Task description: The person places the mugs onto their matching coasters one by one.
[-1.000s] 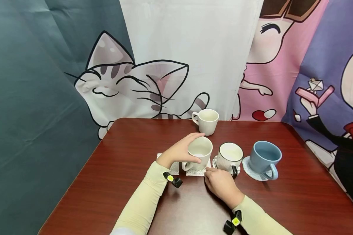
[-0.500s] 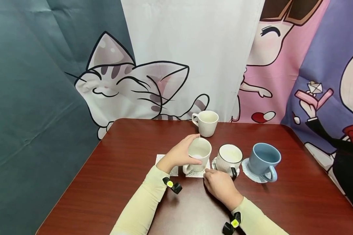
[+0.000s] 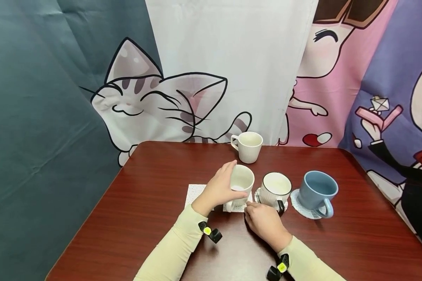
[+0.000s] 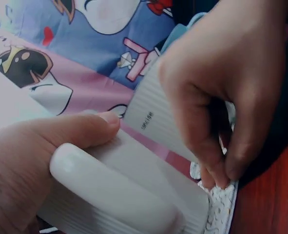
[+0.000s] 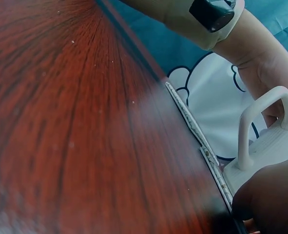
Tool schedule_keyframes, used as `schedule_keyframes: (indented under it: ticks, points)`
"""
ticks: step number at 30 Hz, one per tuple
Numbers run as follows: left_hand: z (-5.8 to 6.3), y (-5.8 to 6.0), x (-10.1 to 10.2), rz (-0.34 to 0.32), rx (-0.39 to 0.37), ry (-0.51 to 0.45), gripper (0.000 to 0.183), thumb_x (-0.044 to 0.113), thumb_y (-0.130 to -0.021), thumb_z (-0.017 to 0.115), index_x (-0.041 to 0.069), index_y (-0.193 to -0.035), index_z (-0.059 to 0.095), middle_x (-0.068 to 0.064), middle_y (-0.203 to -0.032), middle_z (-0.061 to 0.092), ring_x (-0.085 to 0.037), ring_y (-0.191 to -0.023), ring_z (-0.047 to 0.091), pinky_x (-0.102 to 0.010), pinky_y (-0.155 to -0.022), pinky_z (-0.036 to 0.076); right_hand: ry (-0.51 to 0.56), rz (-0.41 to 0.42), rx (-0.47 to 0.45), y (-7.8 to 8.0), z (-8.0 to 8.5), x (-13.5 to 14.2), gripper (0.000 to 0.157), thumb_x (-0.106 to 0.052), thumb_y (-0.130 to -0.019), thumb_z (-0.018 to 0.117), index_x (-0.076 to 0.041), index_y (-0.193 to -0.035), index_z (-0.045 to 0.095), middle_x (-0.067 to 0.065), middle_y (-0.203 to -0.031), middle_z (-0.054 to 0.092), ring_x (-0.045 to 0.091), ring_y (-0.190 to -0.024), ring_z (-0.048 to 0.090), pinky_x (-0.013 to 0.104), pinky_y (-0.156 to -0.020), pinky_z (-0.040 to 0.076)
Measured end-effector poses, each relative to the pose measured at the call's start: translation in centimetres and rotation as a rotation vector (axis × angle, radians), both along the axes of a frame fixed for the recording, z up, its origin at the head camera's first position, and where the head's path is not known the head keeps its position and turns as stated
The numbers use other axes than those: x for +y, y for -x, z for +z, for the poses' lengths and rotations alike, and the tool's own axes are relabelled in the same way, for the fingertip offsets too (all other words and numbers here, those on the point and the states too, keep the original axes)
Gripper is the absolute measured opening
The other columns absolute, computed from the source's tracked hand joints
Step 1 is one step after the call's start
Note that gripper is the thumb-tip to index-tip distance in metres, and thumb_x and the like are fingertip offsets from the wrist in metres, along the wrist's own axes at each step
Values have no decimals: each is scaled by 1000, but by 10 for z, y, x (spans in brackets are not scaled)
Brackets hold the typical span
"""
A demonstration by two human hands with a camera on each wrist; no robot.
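Note:
My left hand (image 3: 219, 189) curves round a cream ribbed mug (image 3: 242, 181), thumb across its near side and fingers at its left and far side. The mug stands on a square speckled coaster (image 4: 224, 209). Its handle (image 4: 114, 190) points towards me and a little left. My right hand (image 3: 265, 224) is low by the coaster's near right corner, and the left wrist view has its thumb and fingertips pinching that edge. A second square coaster (image 3: 195, 192) lies to the left, partly hidden under my left hand.
To the right, a white black-rimmed mug (image 3: 276, 187) with a black handle sits on a round checked coaster. Farther right is a blue mug (image 3: 316, 189) on a round pale coaster (image 3: 304, 208). Another cream mug (image 3: 250, 148) stands at the table's far edge, before a printed curtain.
My left hand has shifted slightly right, and the mug has turned so its handle points more towards me. My right hand has stayed at the coaster's corner.

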State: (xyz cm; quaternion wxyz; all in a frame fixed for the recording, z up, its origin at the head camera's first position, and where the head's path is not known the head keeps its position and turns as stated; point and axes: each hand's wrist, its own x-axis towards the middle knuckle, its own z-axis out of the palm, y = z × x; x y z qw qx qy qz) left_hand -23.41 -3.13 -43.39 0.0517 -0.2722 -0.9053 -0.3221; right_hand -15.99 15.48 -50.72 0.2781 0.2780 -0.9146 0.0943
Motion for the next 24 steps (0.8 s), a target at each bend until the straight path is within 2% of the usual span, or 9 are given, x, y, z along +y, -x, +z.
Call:
schedule_keyframes:
  ticks: [3, 8, 11, 18, 24]
  points:
    - [-1, 6, -4, -54, -9, 0, 112, 53, -71, 87, 13, -159, 29, -7, -156, 39, -23, -136, 45, -42, -104, 46, 1, 3, 11, 0, -1, 0, 17, -7, -76, 77, -13, -68, 63, 3, -91, 75, 24, -66, 69, 41, -53, 53]
    - [-8, 23, -13, -156, -27, -50, 110, 52, -68, 91, 23, -158, 33, 5, -154, 41, -13, -132, 46, -36, -104, 45, 3, 1, 12, 0, 0, -1, 20, -7, -76, 77, -13, -66, 61, 2, -90, 75, 24, -63, 67, 41, -51, 52]
    - [-12, 28, -15, -188, -27, -76, 108, 51, -67, 92, 24, -157, 36, 7, -152, 42, -11, -127, 49, -34, -101, 47, -1, -4, 4, 1, 0, -1, 18, -7, -76, 77, -13, -67, 62, 3, -92, 76, 24, -64, 68, 41, -51, 52]
    - [-12, 27, -13, -152, -31, -90, 105, 51, -69, 91, 25, -155, 37, 5, -152, 42, -12, -126, 51, -34, -99, 48, 8, -9, -5, 2, 2, -1, 13, -7, -77, 77, -12, -72, 67, 7, -97, 77, 25, -73, 72, 41, -55, 55]
    - [-15, 21, -11, -98, -22, -73, 101, 51, -70, 89, 25, -154, 39, 6, -153, 42, -12, -124, 53, -34, -99, 49, -1, -7, -9, 2, 1, -2, 13, -7, -76, 77, -13, -71, 66, 5, -96, 77, 25, -69, 71, 41, -52, 53]
